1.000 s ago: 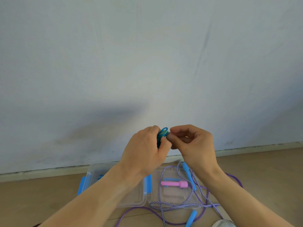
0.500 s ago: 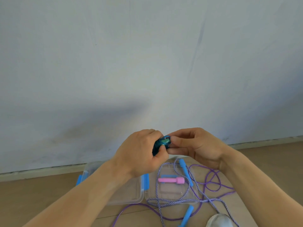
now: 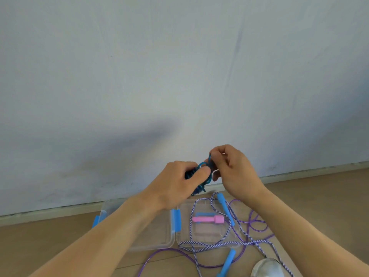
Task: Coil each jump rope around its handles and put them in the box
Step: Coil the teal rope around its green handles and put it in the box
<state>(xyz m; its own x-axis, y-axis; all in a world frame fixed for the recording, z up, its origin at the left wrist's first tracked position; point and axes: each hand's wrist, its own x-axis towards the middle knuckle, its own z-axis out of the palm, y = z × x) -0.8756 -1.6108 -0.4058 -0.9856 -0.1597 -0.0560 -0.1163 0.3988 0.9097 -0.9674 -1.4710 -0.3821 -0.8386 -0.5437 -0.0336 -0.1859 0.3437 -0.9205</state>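
While hands coil | box (image 3: 151, 239) open | lid (image 3: 207, 232): pink handle (image 3: 207, 219)

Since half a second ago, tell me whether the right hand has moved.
Yes. The right hand has risen against the baseboard behind it and now pinches a loop of the teal rope above the left hand.

Wooden floor (image 3: 50, 242) under clear box (image 3: 159, 241), flat lid (image 3: 207, 232), loose striped rope (image 3: 199, 244), purple rope (image 3: 253, 221)
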